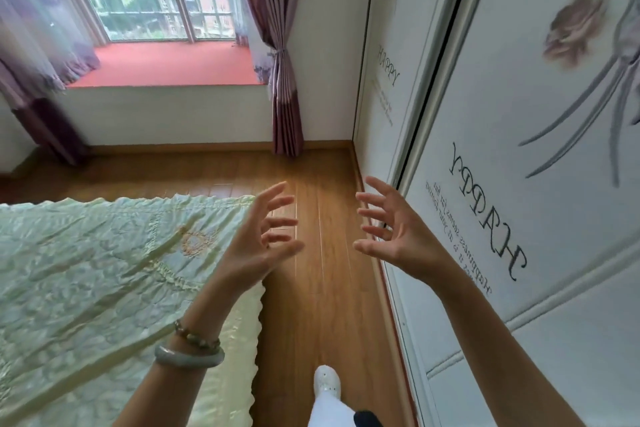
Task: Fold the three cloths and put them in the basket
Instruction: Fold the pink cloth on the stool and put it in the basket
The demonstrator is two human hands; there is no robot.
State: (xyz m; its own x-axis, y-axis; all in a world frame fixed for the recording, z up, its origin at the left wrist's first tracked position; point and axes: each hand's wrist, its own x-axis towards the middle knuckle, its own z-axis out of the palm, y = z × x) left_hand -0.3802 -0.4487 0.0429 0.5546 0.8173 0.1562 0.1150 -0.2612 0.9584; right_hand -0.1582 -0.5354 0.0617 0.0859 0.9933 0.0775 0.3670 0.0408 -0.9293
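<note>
Left grip [258, 248], right grip [398, 236]: both raised mid-frame, fingers spread apart, palms facing each other, nothing held. Wood floor [322, 184] shows between them. No cloths and no basket in frame, so I can't tell which way they lie from my grips. Bed [104, 253] fills lower left, under my left forearm; wardrobe door [519, 225] is at right. Judgement: if the cloths are bed-side, the left grip is nearer.

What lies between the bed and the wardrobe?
A strip of wooden floor, bare except for the person's white shoe, as the head view shows.
</note>
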